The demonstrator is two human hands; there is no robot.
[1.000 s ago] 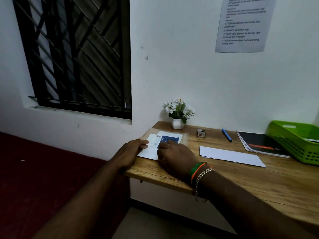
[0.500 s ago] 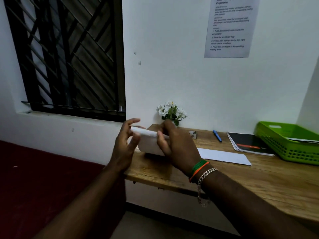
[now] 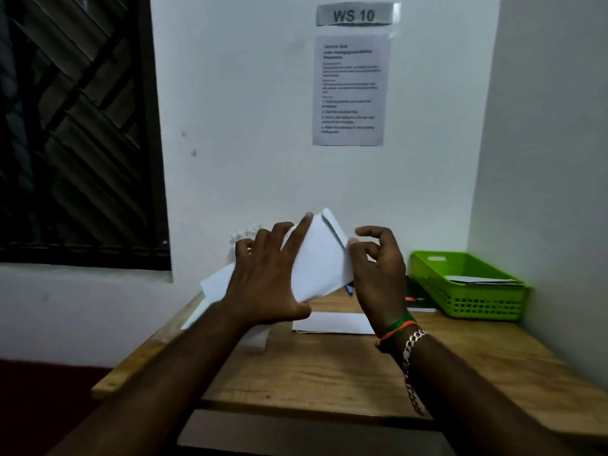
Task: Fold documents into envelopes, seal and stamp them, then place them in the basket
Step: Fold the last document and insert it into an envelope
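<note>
I hold a white document (image 3: 320,261) up above the back of the wooden table (image 3: 329,373), tilted, with a narrow strip folded over at its upper right. My left hand (image 3: 263,281) lies on its near face with straight, spread fingers, the thumb at its lower edge. My right hand (image 3: 378,268) pinches the document's right edge, its other fingers curled. The sheet's left end (image 3: 215,284) sticks out past my left hand, blurred. A white envelope or sheet (image 3: 332,322) lies flat on the table below. The green basket (image 3: 477,302) stands at the right and holds some papers.
A dark notebook (image 3: 418,301) lies beside the basket, and a blue pen (image 3: 348,288) shows just under the document. White flowers (image 3: 240,235) peek out behind my left hand. An instruction sheet (image 3: 350,90) hangs on the wall. A barred window (image 3: 75,126) is at the left.
The document has gone from flat on the table up into the air between both hands. My left hand now spreads flat over it, and my view has shifted right and closer.
</note>
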